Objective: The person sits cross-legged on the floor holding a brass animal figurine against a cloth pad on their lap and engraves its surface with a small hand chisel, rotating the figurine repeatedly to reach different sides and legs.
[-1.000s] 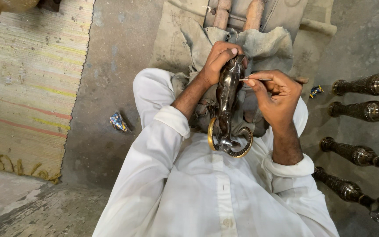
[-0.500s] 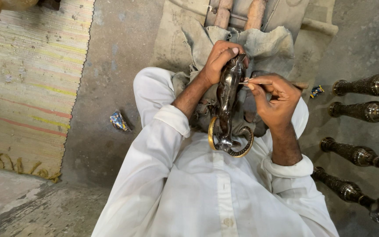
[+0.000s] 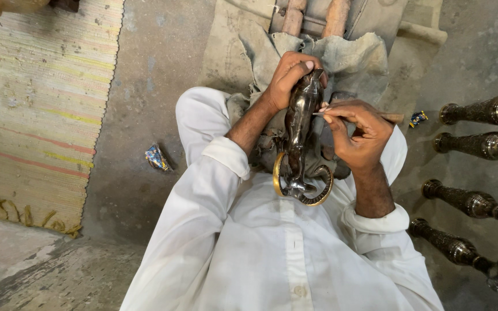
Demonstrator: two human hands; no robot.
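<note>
A dark metal figurine [image 3: 298, 135] with a round brass base rim stands upright against my lap. My left hand [image 3: 286, 78] grips its top end. My right hand [image 3: 357, 132] holds a thin engraving tool [image 3: 388, 117], its tip pressed to the figurine's side. A grey cloth [image 3: 347, 55] lies under the piece over my legs. Both arms wear white sleeves.
Several dark ornate metal stems [image 3: 479, 144] lie in a row on the floor at the right. A woven mat [image 3: 36, 103] covers the floor at the left. Small crumpled wrappers lie on the concrete, one at the left [image 3: 157, 156] and one at the right [image 3: 417, 118].
My right hand has shifted slightly along the figurine's side with the tool. The left hand keeps its grip.
</note>
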